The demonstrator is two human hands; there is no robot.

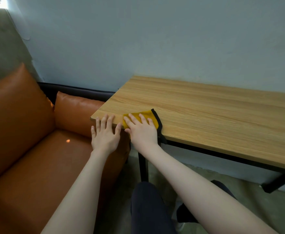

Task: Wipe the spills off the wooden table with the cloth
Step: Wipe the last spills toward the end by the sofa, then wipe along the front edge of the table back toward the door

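A light wooden table (206, 112) with black metal legs runs along the wall on the right. On its near left corner lies a yellow cloth (146, 115) with a black hem, part of it hanging over the front edge. My right hand (141, 130) lies flat on the cloth, fingers spread, pressing it onto the wood. My left hand (105, 132) rests beside it at the table's left corner, fingers spread over the edge, holding nothing. I make out no spill on the tabletop.
An orange leather sofa (28, 132) stands close against the table's left end. A pale wall (155, 39) backs the table. My dark-clad legs (148, 208) are below, on a grey floor, near the table's black leg (143, 166).
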